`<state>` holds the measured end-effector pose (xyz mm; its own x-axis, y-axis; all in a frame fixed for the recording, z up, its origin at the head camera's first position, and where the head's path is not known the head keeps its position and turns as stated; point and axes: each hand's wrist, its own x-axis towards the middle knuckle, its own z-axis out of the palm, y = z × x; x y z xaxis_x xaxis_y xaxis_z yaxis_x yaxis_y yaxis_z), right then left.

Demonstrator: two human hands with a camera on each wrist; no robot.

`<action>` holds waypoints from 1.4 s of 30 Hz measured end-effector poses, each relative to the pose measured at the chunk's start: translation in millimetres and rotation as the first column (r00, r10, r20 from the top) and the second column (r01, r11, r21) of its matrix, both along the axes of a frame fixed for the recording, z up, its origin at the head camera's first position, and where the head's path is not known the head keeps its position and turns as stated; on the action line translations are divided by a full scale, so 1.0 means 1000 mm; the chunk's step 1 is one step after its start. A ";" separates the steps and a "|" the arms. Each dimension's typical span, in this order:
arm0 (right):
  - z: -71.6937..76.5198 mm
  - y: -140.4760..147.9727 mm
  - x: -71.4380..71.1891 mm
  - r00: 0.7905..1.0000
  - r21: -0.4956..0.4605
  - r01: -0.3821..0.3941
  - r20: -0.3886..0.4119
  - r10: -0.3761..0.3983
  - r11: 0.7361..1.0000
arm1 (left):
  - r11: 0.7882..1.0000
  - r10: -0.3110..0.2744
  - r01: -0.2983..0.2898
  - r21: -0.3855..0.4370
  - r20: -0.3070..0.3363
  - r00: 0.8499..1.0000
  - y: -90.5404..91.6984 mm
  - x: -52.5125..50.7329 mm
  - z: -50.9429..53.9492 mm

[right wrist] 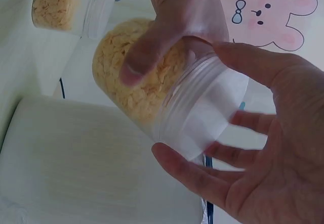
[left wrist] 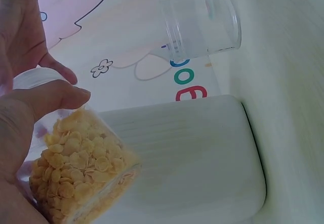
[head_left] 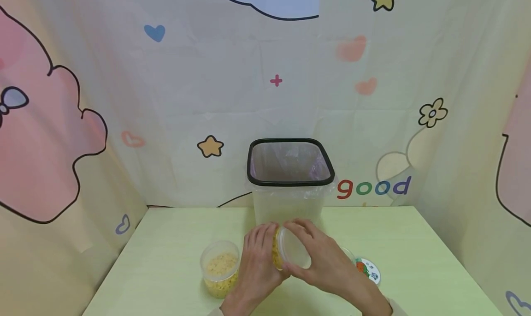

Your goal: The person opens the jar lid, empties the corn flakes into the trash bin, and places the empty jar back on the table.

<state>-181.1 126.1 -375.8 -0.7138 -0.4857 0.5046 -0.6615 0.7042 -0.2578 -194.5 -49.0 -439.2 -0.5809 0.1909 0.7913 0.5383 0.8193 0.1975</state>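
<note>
My left hand (head_left: 259, 263) grips a clear plastic jar of yellow flakes (right wrist: 136, 72), which is tilted on its side above the table. At the jar's mouth is a translucent white lid (right wrist: 202, 107). Thumb and fingers of my right hand (right wrist: 273, 148) are spread round the lid's edge. In the left wrist view the flakes (left wrist: 81, 163) fill the lower part of the jar, while my left thumb lies near its neck. A second jar of flakes (head_left: 221, 274) stands upright on the table, left of my left hand.
A bin (head_left: 286, 205) with a black rim and a plastic liner stands behind my hands. Behind my right hand is an empty clear jar (left wrist: 202, 27), with a round printed disc (head_left: 369, 270) beside it. A printed curtain (head_left: 186, 85) surrounds the pale green table (head_left: 166, 256).
</note>
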 end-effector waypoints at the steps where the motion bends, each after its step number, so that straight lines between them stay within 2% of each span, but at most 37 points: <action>1: 0.000 0.002 -0.001 0.999 0.008 -0.036 -0.008 0.037 0.999 | 1.000 0.000 0.000 0.000 0.002 1.000 0.000 0.000 0.000; 5: 0.001 0.009 -0.004 0.988 0.050 -0.147 -0.033 0.149 0.988 | 1.000 -0.010 0.010 0.007 0.023 1.000 0.000 0.001 0.001; 9: 0.001 0.013 -0.004 0.975 0.085 -0.208 -0.059 0.214 0.974 | 1.000 -0.016 0.016 0.011 0.030 0.999 0.000 0.001 0.002; 14: 0.000 0.014 -0.005 0.965 0.100 -0.237 -0.093 0.246 0.966 | 1.000 -0.018 0.017 0.015 0.045 0.999 -0.001 0.002 0.002; 17: 0.000 0.013 -0.003 0.968 0.091 -0.223 -0.094 0.231 0.971 | 1.000 -0.022 0.021 0.019 0.056 0.998 -0.001 0.002 0.002; 21: 0.001 0.009 0.001 0.988 0.032 -0.125 -0.081 0.128 0.992 | 0.999 -0.029 0.027 0.026 0.055 0.998 0.000 0.002 0.002; 23: 0.002 0.006 0.003 0.997 -0.013 -0.036 -0.069 0.035 0.999 | 0.999 -0.031 0.029 0.031 0.048 0.998 0.000 0.001 0.002; 25: 0.004 0.003 0.006 0.997 -0.057 0.061 -0.048 -0.063 0.997 | 0.999 -0.032 0.030 0.036 0.046 0.998 0.000 0.001 0.002; 28: 0.007 -0.002 0.011 0.981 -0.087 0.193 0.019 -0.192 0.977 | 0.999 -0.034 0.032 0.036 0.045 0.998 0.000 0.001 0.002; 32: 0.010 -0.008 0.014 0.940 -0.041 0.318 0.141 -0.310 0.947 | 0.999 -0.035 0.034 0.028 0.041 0.999 -0.001 0.001 0.001; 35: 0.010 -0.013 0.013 0.911 0.009 0.364 0.205 -0.358 0.931 | 0.999 -0.039 0.038 0.022 0.033 0.999 -0.001 0.001 0.001; 37: 0.010 -0.015 0.012 0.902 0.024 0.376 0.220 -0.372 0.926 | 0.999 -0.044 0.043 0.019 0.029 0.999 -0.001 0.000 0.001; 40: 0.009 -0.016 0.010 0.904 0.023 0.375 0.211 -0.371 0.927 | 0.999 -0.044 0.044 0.013 0.018 0.999 0.000 0.000 0.002; 42: 0.008 -0.015 0.008 0.919 0.019 0.352 0.185 -0.349 0.936 | 0.999 -0.036 0.036 0.006 0.005 0.999 0.000 0.000 0.002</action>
